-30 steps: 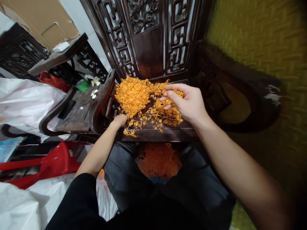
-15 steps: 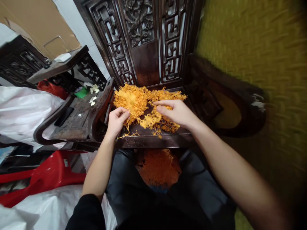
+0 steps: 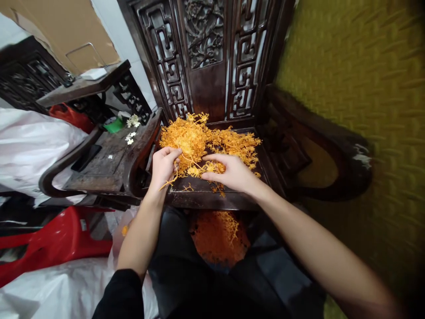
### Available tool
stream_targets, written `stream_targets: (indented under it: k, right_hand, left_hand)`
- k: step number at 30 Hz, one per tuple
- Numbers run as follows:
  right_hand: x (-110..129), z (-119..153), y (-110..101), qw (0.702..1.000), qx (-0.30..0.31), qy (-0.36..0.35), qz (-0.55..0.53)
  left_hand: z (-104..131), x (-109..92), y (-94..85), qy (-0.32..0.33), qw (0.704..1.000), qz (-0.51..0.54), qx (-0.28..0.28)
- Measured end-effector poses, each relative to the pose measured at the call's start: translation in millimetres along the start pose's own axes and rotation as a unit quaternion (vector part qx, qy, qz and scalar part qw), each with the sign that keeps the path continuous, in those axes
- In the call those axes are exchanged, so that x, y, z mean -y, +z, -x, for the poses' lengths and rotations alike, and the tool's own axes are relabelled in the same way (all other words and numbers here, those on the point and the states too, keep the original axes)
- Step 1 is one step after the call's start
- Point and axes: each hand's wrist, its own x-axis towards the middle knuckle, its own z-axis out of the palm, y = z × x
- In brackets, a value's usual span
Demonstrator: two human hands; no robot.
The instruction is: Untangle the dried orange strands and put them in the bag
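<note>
Moved since 0.5 s ago: right hand [image 3: 234, 173], now nearer the left; thumb and forefinger parted around 1 orange sprig cluster [image 3: 214, 167], firmness of hold cannot be told. Left hand [image 3: 163, 167]: thumb and forefinger pinched on thin orange stem [image 3: 170, 180], its end trailing below. Orange heap [image 3: 184, 133]: on dark wooden chair seat [image 3: 189, 196], just beyond left hand, before carved backrest [image 3: 207, 86]. Looser orange sprigs [image 3: 241, 144]: right of heap.

2 forearms [image 3: 141, 228] extended, left hand [image 3: 165, 166] pinching, right hand [image 3: 232, 173] — loosely cupped
</note>
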Motion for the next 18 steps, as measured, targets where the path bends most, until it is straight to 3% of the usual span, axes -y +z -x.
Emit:
stream_targets:
  k: [4,9,12,15,18]
  right_hand:
    - [3,1,1,0.997,-0.039,-0.053,0.038]
    - [13,-2,-5,0.973,-0.212,-0.057,0.07]
    - [15,-5,-7,0.956,-0.26,-0.083,0.108]
    - [7,-6,-24,0.931,-0.326,-0.088,0.14]
    - [-10,-2,-53,0.902,-0.417,-0.056,0.09]
  left_hand:
    - [-2,-3,-4.2,0.004,0.999,0.039,-0.012]
    - [-3,-9,0.3,0.014,0.996,0.071,-0.05]
    - [-7,-11,7.7,0.004,0.994,0.095,-0.06]
    - [-15,-13,5.5,0.007,0.988,0.126,-0.087]
    - [-20,-15,-6.2,0.013,0.975,0.177,-0.134]
